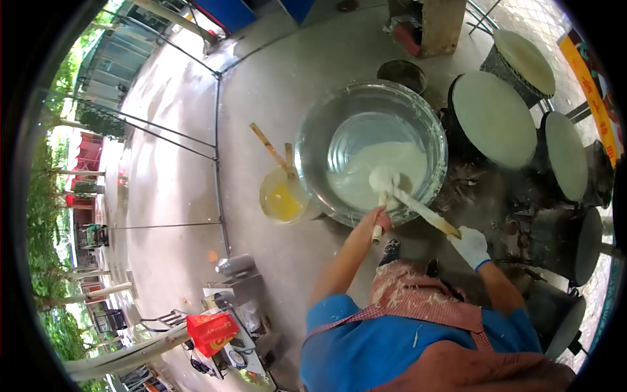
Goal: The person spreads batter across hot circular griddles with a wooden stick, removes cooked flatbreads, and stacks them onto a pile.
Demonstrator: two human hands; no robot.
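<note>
Two sticks point(268, 145) in bucket point(263, 196) beside basin point(313, 140), round pans point(494, 117) opposite (pale-topped).

Floor point(251, 85): wide way at the basin's point(349, 124) left — beyond the bucket point(264, 198).
Bucket: stands beside basin, its sticks point(268, 145) poking up.
Round griddles point(494, 119): block the basin's right — close together.

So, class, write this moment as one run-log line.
left hand: grip on ladle; right gloved hand: grip on stick; metal basin: white batter inside; bucket: beside basin
</note>
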